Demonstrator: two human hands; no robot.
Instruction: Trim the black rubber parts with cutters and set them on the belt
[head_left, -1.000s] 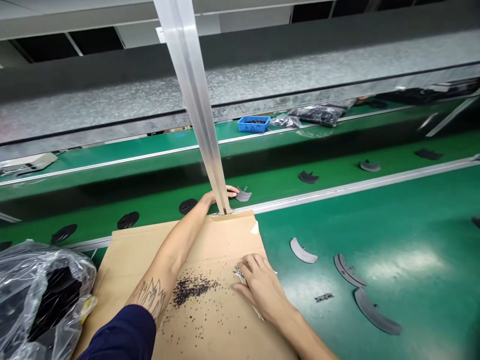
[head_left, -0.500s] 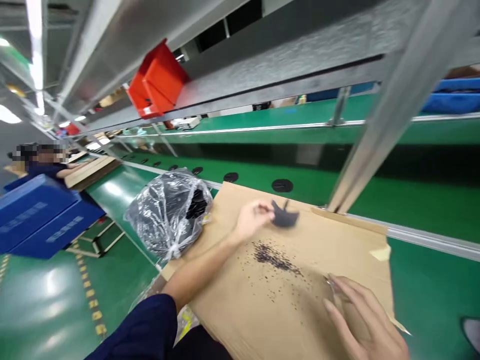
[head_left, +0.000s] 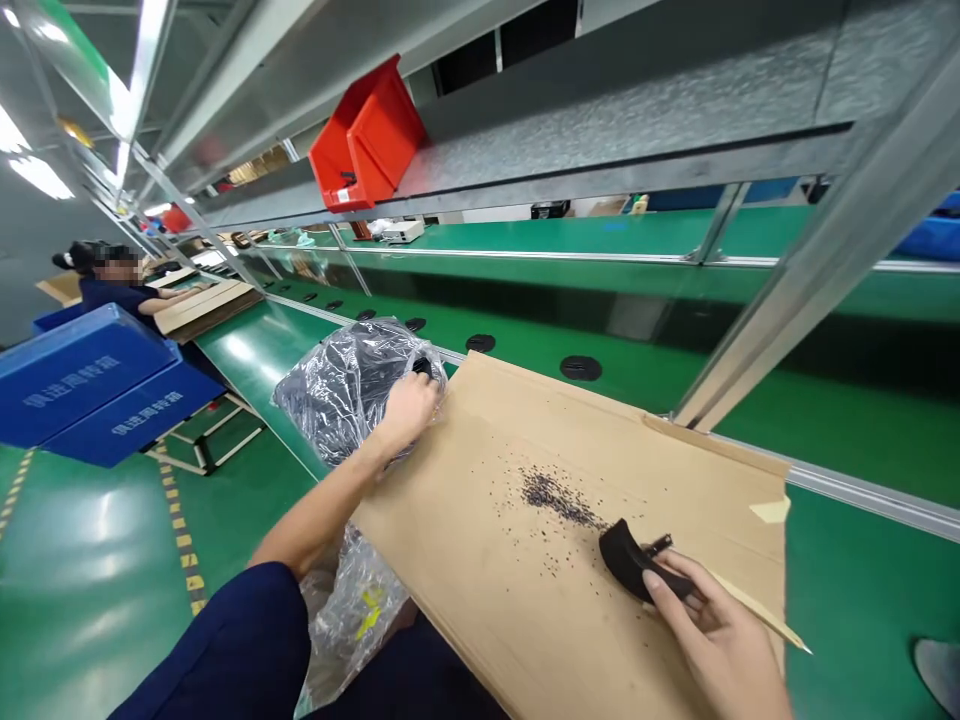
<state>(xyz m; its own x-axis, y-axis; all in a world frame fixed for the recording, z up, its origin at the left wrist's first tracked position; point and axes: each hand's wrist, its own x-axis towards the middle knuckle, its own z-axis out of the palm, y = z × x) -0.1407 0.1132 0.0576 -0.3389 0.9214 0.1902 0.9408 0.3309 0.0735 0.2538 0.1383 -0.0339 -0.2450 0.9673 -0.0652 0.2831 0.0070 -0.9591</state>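
Observation:
My right hand is closed on a curved black part, thumb in front and fingers behind. A short dark stub sticks out from the part's upper side. Below it lies the flat cardboard sheet, with a scatter of small black bits beside the part. My left hand is at the mouth of a clear plastic bag filled with dark pieces. Its fingertips are hidden there, so their grip does not show.
Blue crates stand at the left, near a co-worker. A red bin hangs on the shelf edge above. The slanted metal post rises behind the cardboard. Round black discs line the green bench.
The black part has passed from my left hand to my right hand. My left hand has moved left to the bag; the camera view has shifted slightly.

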